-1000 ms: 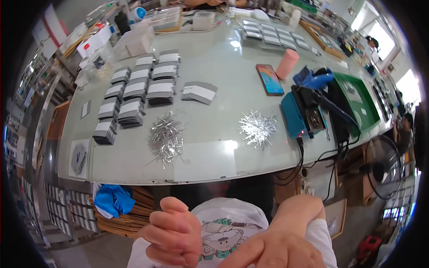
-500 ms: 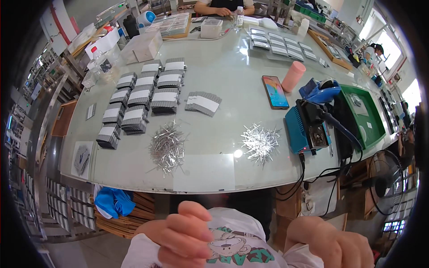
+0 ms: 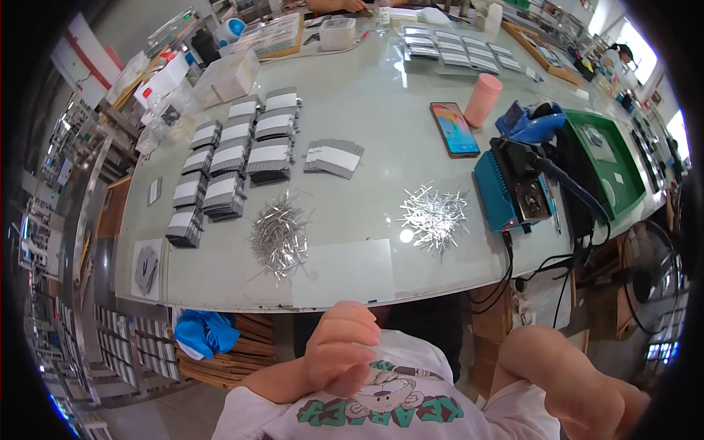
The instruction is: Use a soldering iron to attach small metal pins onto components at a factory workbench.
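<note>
My left hand (image 3: 343, 348) is raised in front of my shirt, below the table's near edge. Its fingers are curled in toward the palm, and nothing shows in them. At the lower right, my right hand (image 3: 598, 411) hangs beside my body past the bent arm; its fingers are hidden. The nearest things on the table are a white sheet (image 3: 343, 273) at the edge, a pile of thin silvery metal pins (image 3: 279, 238) left of it and a brighter pin pile (image 3: 434, 218) to its right. Neither hand touches them.
Stacks of grey-and-white strips (image 3: 227, 159) stand at left, with a fanned stack (image 3: 334, 158) beside them. At right are a phone (image 3: 453, 130), a pink cylinder (image 3: 483, 100), a teal box-shaped device (image 3: 499, 187) with cables and a green tray (image 3: 623, 172). Another person's hand (image 3: 354, 5) shows across the table.
My left hand has shifted right and slightly up, still curled. My right hand has moved right and its fingers have gone from sight. The view has tilted a little.
</note>
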`<state>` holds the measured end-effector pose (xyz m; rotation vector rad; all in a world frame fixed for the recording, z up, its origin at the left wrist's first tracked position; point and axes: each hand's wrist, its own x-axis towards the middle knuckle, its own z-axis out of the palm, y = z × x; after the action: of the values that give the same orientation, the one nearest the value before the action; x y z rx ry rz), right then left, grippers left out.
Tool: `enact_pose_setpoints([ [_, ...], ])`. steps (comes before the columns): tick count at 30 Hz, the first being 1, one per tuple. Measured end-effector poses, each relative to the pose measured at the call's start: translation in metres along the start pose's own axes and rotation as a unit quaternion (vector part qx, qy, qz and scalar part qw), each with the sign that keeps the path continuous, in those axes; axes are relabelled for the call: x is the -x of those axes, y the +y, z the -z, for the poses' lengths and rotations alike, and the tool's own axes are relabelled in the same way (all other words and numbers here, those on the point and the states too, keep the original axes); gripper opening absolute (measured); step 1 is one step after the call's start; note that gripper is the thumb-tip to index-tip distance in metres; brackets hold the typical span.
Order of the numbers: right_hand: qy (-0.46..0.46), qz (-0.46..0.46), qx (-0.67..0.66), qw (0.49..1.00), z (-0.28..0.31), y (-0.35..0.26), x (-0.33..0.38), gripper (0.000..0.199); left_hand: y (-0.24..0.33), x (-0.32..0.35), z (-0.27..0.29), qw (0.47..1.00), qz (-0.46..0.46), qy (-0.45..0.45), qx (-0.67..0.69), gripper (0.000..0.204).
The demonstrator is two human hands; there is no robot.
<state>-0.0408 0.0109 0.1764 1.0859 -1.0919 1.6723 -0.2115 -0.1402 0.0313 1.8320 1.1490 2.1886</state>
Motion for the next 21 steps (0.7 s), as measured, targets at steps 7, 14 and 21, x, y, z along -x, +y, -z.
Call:
enact_pose_setpoints([
  [7, -0.271, -0.023, 0.121, 0.955, 0.011, -0.012, -0.006, 0.018, -0.011, 0.016, 0.001, 0.993, 0.089, -0.072, -0.042, 0.023],
  [14, 0.178, -0.425, 0.350, 0.815, 0.063, -0.031, 0.099, 0.036, -0.032, 0.049, 0.014, 0.976, 0.168, -0.057, -0.124, 0.021],
  [21, 0.472, -0.243, 0.527, 0.664, 0.152, -0.019, 0.101, 0.041, -0.052, 0.056, 0.016, 0.962, 0.183, -0.088, -0.183, 0.016],
])
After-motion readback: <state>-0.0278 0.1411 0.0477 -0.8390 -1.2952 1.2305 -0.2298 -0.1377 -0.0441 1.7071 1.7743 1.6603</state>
